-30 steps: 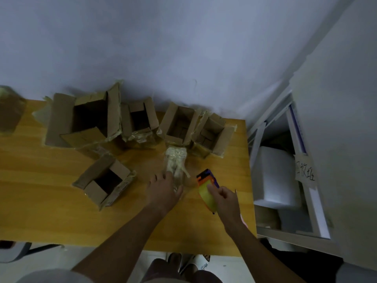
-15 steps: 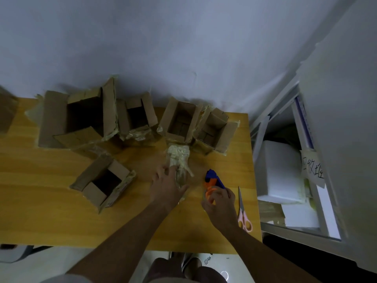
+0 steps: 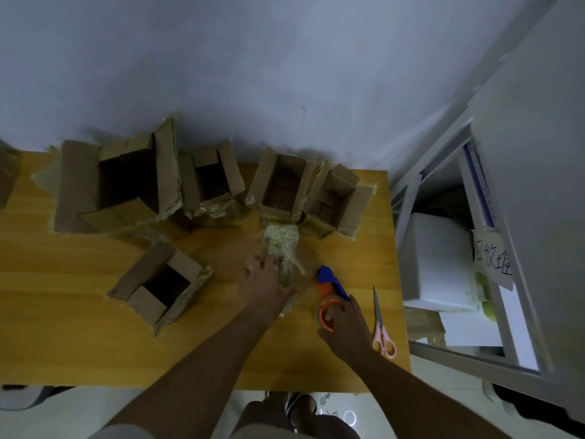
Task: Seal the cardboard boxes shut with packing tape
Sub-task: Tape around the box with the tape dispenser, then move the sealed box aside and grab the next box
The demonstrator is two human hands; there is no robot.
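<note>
Five open cardboard boxes on the wooden worktop, none sealed, flaps up or splayed, old tape scraps on their edges. Big box at back left, next to it a smaller box, then a narrow box and touching it a tilted box near the back right corner, all against the wall. Fifth one, the near box, sits alone closer to the front, left of the arms, rotated at an angle. Edge of another cardboard piece at far left, cut off by frame. Left hand lies on a crumpled wad of used clear tape just in front of the narrow box, fingers mostly straight and spread, pressing or touching the wad, not curled round it. Right hand is on the tape dispenser, fingers curled over the orange roll end; the blue front of the dispenser points away toward the boxes, and it rests on the worktop just right of the wad. Pink-handled scissors lie flat near the right edge of the worktop, just beside the right hand, blades pointing away, closed. Right of the worktop a grey metal shelf holds white foam blocks, with a handwritten paper label stuck on the frame; writing not readable enough. Person's knees and shoes visible below the front edge.
</note>
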